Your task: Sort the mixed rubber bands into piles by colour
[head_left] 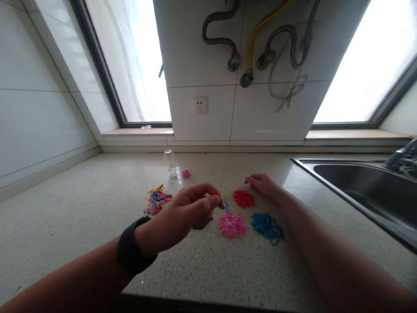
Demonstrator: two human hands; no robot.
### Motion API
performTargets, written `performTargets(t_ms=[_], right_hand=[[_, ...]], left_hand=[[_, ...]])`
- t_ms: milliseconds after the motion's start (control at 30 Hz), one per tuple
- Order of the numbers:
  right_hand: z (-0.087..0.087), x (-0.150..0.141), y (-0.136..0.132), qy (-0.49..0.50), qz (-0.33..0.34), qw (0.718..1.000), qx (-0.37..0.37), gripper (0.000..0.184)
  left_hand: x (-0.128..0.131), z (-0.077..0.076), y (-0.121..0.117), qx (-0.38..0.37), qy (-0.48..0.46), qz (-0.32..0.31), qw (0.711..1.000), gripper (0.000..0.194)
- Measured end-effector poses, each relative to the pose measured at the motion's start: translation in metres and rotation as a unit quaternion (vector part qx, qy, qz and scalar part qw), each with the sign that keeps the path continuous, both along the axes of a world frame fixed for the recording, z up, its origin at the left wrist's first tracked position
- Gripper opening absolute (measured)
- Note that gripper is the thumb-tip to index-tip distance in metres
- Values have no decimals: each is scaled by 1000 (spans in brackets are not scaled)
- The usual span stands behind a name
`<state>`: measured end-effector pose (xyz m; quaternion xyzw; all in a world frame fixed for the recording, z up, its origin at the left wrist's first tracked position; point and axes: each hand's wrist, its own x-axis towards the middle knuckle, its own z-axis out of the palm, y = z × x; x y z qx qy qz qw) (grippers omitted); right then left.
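Note:
My left hand (192, 206), with a black band on its wrist, pinches a small blue rubber band (227, 206) between thumb and fingers. It hangs just above a pile of pink rubber bands (232, 225). My right hand (260, 182) rests on the counter at the far side of a red rubber band pile (243, 198), its fingers loosely stretched leftward. A blue pile (267, 227) lies nearer me. Dark bands (203, 223) and a bit of yellow show partly behind my left hand. A mixed-colour pile (157, 199) sits to the left.
Behind the mixed pile stand a clear bottle (170, 163) and a pink cap-like piece (186, 173). A steel sink (352, 174) with a faucet (402, 153) is set into the speckled counter (81, 226) at right. Pipes hang on the tiled wall above.

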<state>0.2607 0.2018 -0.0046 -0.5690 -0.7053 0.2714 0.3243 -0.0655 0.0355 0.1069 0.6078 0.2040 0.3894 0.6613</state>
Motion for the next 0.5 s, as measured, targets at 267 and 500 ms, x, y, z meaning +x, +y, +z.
performTargets(t_ms=[267,500], right_hand=[[2,-1,-2,-5,1,1000,0,47],[4,-4,-3,-10,-4,1000,-9,47]], left_hand=[[1,0,0,-5,-3,-5,1000,19],[0,0,-1,-8,11,0,1000,21]])
